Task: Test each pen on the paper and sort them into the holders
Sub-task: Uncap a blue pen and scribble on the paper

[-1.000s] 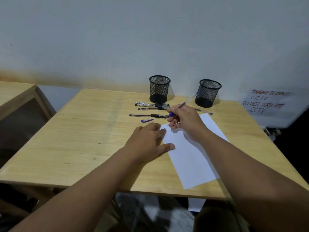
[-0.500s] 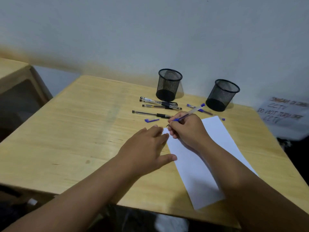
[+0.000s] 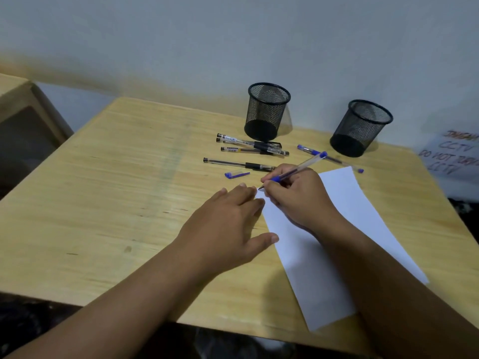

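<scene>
My right hand (image 3: 298,200) grips a blue pen (image 3: 303,167), its tip touching the top left corner of the white paper (image 3: 344,224). My left hand (image 3: 228,224) lies flat, fingers straight, pressing the paper's left edge. The pen's blue cap (image 3: 236,174) lies on the table ahead of my left hand. Three black pens (image 3: 248,146) lie together by the left mesh holder (image 3: 267,111); one more black pen (image 3: 238,164) lies nearer me. Another blue pen (image 3: 313,151) lies in front of the right mesh holder (image 3: 360,126). Both holders look empty.
The wooden table (image 3: 116,190) stands against a white wall. A second wooden table (image 3: 15,92) sits at the far left. A handwritten CCTV notice (image 3: 451,154) is at the right, past the table's edge.
The view has shifted, so everything sits further right and lower. My right hand has brought the pen tip down onto the paper's corner. My left hand stays on the paper.
</scene>
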